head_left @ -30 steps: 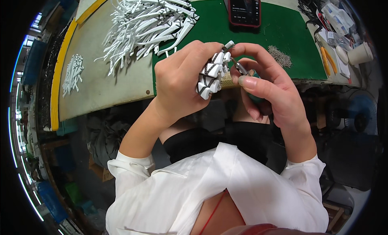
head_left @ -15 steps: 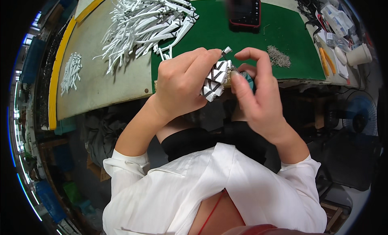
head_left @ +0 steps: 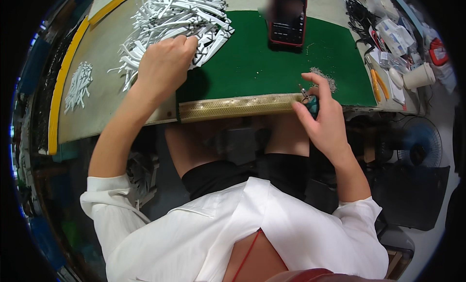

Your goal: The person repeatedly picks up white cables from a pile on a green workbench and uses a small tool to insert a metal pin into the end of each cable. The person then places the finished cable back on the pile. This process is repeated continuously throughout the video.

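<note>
We see the left hand [head_left: 165, 63] at the big heap of white strips [head_left: 177, 17], on the far left part of the worktop [head_left: 108, 44]. Its fingers curl down, and the back of the hand hides their tips, so we cannot tell if they pinch a strip. Our right hand [head_left: 327, 114] is near the right end of the green mat [head_left: 247, 54]. Its fingers are wrapped around a teal tool [head_left: 312, 105] with a thin metal tip (the tip points to the far side). Just beyond that hand, we see a little pile of tiny gray bits [head_left: 320, 73] on the mat. A tan mesh strip [head_left: 238, 105] runs along the mat's near edge. A red phone [head_left: 291, 32] is at the far side. We spot orange pliers [head_left: 377, 84] and a white cup [head_left: 418, 77] on the right, and a small white bunch [head_left: 78, 86] on the left.
</note>
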### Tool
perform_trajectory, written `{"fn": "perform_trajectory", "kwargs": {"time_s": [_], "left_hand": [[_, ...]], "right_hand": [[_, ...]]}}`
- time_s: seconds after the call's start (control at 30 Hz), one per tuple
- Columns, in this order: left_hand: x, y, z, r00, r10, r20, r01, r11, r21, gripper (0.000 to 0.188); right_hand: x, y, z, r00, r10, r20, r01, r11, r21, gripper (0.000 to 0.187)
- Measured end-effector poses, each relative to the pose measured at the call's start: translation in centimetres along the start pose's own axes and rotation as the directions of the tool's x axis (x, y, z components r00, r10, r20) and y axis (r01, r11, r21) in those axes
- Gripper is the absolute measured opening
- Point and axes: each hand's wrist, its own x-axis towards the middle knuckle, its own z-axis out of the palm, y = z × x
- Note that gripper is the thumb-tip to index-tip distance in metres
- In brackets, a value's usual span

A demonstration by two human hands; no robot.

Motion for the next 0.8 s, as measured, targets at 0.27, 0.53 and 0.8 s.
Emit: {"fn": "perform_trajectory", "kwargs": {"time_s": [0.27, 0.53, 0.8], "left_hand": [[1.2, -2.2, 2.4, 0.988, 0.075, 0.133, -0.069, 0.997, -0.046, 0.026], [0.7, -4.2, 2.0, 0.993, 0.082, -0.091, -0.094, 0.985, -0.144, 0.037], [2.2, -5.5, 1.1, 0.915, -0.228, -0.333, 0.005, 0.831, -0.556, 0.023]], "right_hand": [[0.1, 3.4, -3.6, 0.993, 0.107, -0.041, -0.108, 0.994, -0.013, 0.043], [1.3, 4.7, -5.4, 0.961, 0.018, 0.276, 0.069, 0.950, -0.304, 0.028], [2.1, 4.9, -4.8, 0.955, -0.013, 0.297, 0.117, 0.934, -0.336, 0.026]]}}
